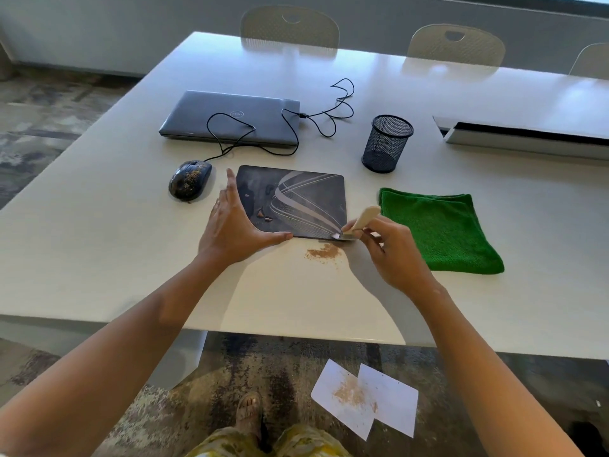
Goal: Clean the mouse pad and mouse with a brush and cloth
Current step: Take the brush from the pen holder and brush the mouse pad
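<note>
A dark mouse pad (296, 199) with grey curved stripes lies on the white table (99, 252); a few brown crumbs sit near its left part. My left hand (235, 225) lies flat with straight fingers against the pad's left edge and near corner. My right hand (392, 249) grips a brush with a pale wooden handle (364, 219), its bristles at the pad's near right corner. A small heap of brown dust (323, 253) lies on the table just in front of the pad. A black wired mouse (189, 179), speckled with dust, sits left of the pad. A folded green cloth (441, 229) lies to the right.
A shut grey laptop (230, 118) with the mouse cable (329, 113) looped over it lies behind the pad. A black mesh pen cup (387, 143) stands back right, a white box (527, 136) further right. Chairs (290, 28) line the far side. Dusty paper sheets (365, 397) lie on the floor.
</note>
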